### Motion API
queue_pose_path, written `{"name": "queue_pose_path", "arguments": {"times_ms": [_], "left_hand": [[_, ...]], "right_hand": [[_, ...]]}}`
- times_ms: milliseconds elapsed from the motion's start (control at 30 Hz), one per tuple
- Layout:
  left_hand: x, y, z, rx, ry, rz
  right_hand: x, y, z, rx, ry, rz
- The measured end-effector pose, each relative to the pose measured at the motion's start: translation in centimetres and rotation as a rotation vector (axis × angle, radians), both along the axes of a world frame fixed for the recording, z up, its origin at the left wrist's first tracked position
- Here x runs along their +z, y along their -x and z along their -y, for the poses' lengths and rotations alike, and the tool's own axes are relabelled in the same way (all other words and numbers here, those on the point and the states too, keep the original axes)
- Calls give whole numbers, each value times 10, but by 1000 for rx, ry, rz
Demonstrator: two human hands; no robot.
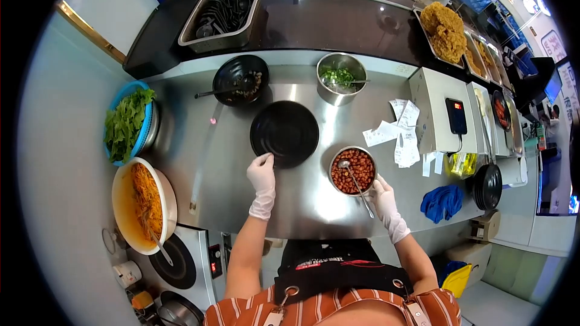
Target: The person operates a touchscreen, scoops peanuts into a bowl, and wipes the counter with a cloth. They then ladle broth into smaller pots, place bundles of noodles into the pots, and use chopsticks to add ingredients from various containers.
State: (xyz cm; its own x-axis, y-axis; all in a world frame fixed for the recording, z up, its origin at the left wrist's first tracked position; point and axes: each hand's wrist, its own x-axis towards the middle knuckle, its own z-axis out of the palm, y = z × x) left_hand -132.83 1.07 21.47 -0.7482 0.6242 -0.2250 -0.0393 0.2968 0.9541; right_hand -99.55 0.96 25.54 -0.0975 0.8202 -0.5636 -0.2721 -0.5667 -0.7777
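My gloved left hand (262, 182) is at the lower left rim of an empty black bowl (284, 133), its fingers pinched together there. On the right, my gloved right hand (386, 201) touches the right side of a steel bowl of reddish-brown peanuts (353, 171), thumb and fingers apart along its wall. A metal spoon (361, 196) rests in the peanuts with its handle over the rim towards me. Behind stand a black bowl with a dark spoon and small bits (243, 81) and a steel pot of chopped green onion (342, 78).
Leafy greens (128, 122) and a white bowl of orange shreds (145, 205) stand left. Paper receipts (399, 133), a blue cloth (441, 203) and stacked black bowls (487, 187) lie right. Fried food (444, 31) and a steel tray of black spoons (223, 15) sit on the back ledge.
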Motion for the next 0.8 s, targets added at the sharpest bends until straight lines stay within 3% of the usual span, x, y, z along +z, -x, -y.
{"name": "queue_pose_path", "arguments": {"times_ms": [100,133,200,333,367,400,433,467,533,567,733,800], "left_hand": [[12,24,30,-95,25,-246],[27,30,42,-93,33,-180],[42,43,71,-117,50,-264],[26,73,135,-194,65,-373],[18,77,148,-197,84,-403],[28,66,152,-178,89,-387],[29,64,159,-207,131,-393],[43,46,157,-166,100,-340],[47,29,154,-170,164,-308],[64,12,147,-182,186,-292],[83,-57,115,-263,191,-266],[83,-84,103,-345,158,-250]], "right_hand": [[21,39,-22,97,-74,261],[51,61,-30,81,-26,281],[-22,73,-55,89,-271,399],[-7,132,-106,100,-277,499],[-15,147,-121,68,-214,331],[-8,156,-133,85,-236,390],[-27,171,-150,41,-83,207],[-71,184,-167,5,-181,210],[12,172,-146,-119,-104,7],[24,159,-138,-66,-160,28],[28,43,-61,33,-231,93],[38,-18,-10,-68,-232,139]]}}
